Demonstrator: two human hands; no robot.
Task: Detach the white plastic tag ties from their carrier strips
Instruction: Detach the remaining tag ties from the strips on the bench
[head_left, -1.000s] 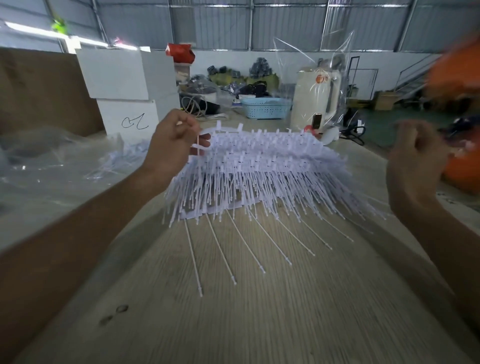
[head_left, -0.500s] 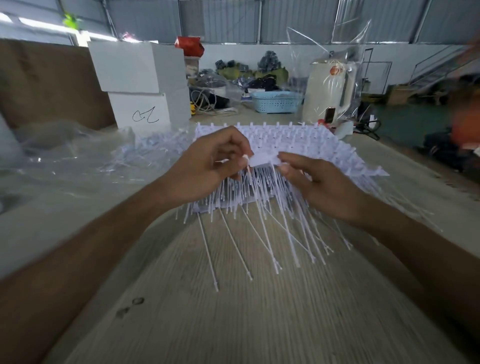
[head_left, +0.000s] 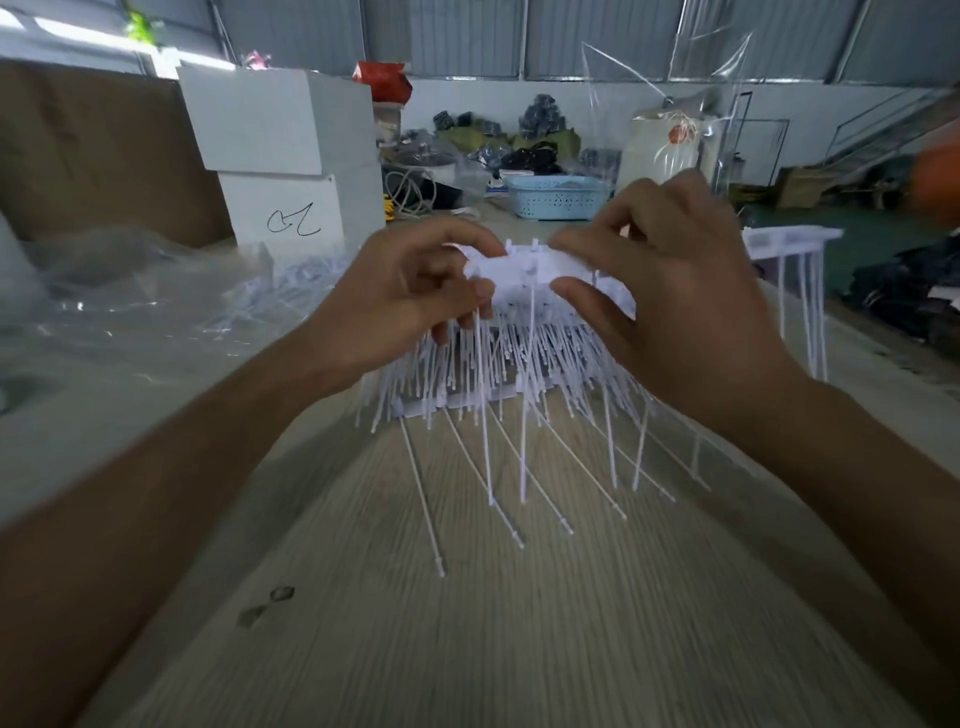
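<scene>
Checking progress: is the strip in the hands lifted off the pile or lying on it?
Lifted. Left hand and right hand pinch the carrier strip above the pile; its ties dangle.

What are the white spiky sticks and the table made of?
The white tag ties look like thin matte plastic: pale, slightly see-through, some bending. Both hands, left hand and right hand, pinch their carrier strip. The table looks like wood, or a wood-grain print, with fine streaks.
</scene>
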